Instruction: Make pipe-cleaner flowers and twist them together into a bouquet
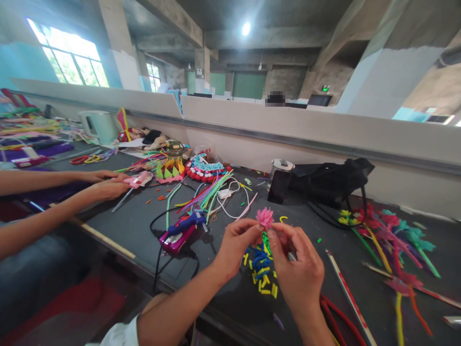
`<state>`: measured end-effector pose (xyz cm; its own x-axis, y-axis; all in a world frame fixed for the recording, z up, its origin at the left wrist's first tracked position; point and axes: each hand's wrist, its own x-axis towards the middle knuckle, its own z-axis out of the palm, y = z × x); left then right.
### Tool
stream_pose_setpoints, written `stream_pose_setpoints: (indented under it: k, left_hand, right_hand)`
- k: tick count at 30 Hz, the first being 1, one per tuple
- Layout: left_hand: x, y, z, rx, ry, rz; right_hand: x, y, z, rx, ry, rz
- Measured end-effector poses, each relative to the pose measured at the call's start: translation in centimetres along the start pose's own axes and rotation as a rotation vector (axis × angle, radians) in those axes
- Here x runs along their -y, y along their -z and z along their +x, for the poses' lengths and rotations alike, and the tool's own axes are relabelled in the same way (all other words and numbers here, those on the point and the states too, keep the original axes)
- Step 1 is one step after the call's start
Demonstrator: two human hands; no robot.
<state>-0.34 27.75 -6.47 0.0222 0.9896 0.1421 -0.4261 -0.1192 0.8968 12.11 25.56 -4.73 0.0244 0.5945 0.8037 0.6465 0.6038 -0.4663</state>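
My left hand (237, 242) and my right hand (297, 266) meet above the dark table (118, 221), both pinched on a pink pipe-cleaner flower (265, 217) with a green stem running down between the fingers. The flower head sticks up above my fingertips. Under my hands lie short cut bits of yellow and blue pipe cleaner (262, 274). A blue glue gun (187, 223) rests on a pink box just left of my left hand.
Finished pipe-cleaner flowers (387, 233) lie at the right, beside a black bag (331, 180). Long coloured pipe cleaners (209, 192) and white cables spread across the middle. Another person's arms and hands (104, 185) work at the left on a pink piece.
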Motion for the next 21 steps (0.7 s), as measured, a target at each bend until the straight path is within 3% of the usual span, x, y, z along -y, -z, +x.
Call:
stream_pose_setpoints:
  k: [7, 21]
  left_hand:
    - [-0.14, -0.16, -0.26, 0.013, -0.002, 0.054]
    - [0.07, -0.1, -0.19, -0.003, 0.017, 0.009]
  right_hand:
    - [-0.29, -0.29, -0.08, 0.029, 0.044, -0.034]
    - [-0.32, -0.07, -0.09, 0.013, 0.001, -0.018]
